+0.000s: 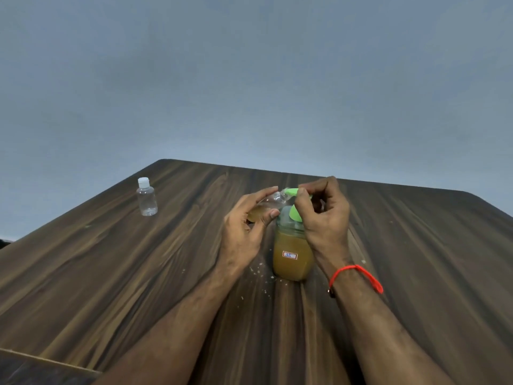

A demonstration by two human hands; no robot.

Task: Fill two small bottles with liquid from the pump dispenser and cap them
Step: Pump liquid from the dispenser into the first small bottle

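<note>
A pump dispenser point(292, 254) with amber liquid and a green pump head point(294, 213) stands mid-table. My left hand point(244, 229) grips a small clear bottle point(270, 202), tilted with its mouth at the green spout point(291, 192); some amber liquid lies in its lower part. My right hand point(323, 215), fingers curled, presses on the pump head. A second small clear bottle point(147, 200) with a white cap stands upright at the far left, apart from both hands.
The dark wood-grain table point(111, 273) has small white crumbs scattered near the dispenser's base. A blue-grey wall rises behind the far edge. A red thread band sits on my right wrist point(358, 276).
</note>
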